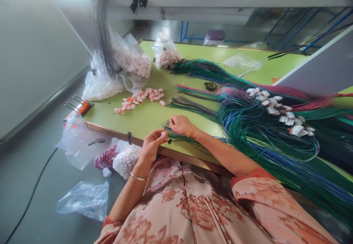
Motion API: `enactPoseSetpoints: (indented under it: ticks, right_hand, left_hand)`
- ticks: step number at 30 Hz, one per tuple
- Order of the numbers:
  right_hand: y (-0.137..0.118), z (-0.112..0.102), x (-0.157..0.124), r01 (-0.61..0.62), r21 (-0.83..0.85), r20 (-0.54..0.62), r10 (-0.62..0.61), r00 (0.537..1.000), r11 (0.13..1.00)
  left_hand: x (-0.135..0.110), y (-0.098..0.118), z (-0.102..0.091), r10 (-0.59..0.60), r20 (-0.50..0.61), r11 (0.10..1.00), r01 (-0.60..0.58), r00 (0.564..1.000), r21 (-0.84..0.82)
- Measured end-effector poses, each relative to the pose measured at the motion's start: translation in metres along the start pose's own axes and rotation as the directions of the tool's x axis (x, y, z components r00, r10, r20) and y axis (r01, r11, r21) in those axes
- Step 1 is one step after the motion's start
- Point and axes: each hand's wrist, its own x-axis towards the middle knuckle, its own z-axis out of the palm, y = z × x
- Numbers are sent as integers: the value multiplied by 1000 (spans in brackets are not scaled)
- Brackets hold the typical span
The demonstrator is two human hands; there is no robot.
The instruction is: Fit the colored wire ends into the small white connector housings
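My left hand (pixel 153 142) is closed at the table's front edge, pinching a small white connector housing (pixel 164 134) between thumb and fingers. Just to its right, my right hand (pixel 180 125) is closed with its fingers curled, over the tips of a bundle of dark blue and green wires (pixel 198 139). Whatever those fingers hold is hidden. Beyond the hands lies a loose pile of white and orange connector housings (pixel 140 98). More wire bundles (pixel 193 106) point their ends toward the pile.
Plastic bags of housings (pixel 138 62) stand at the back left of the green table (pixel 110 120). Finished-looking white connectors (pixel 286 115) sit on tangled wires at right. A roll of black tape (pixel 210 86) lies mid-table. An orange pronged tool (pixel 82 108) is at the left corner.
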Motion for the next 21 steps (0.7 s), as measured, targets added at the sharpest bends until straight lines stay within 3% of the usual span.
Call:
enactPoseSetpoints:
  ticks: [4,7,10,13,21]
  right_hand:
    - [19,6,4,30,353,-121,14,993,935]
    - [26,8,5,42,707,-127,68,990,706]
    - [25,5,1,109,824,-169,57,984,556]
    - [22,-2,-10,199,810,-248,14,969,552]
    - [17,-11,-43,252,742,-291,-40,956,621]
  left_hand:
    - [1,1,3,12,28,999,-11,1000,-37]
    - [5,2,10,8,46,997,-5,999,-75]
    - [10,3,17,20,56,990,-12,998,-139]
    - [16,4,22,25,79,974,-6,997,-226]
    - [28,8,33,-66,119,921,106,991,-374]
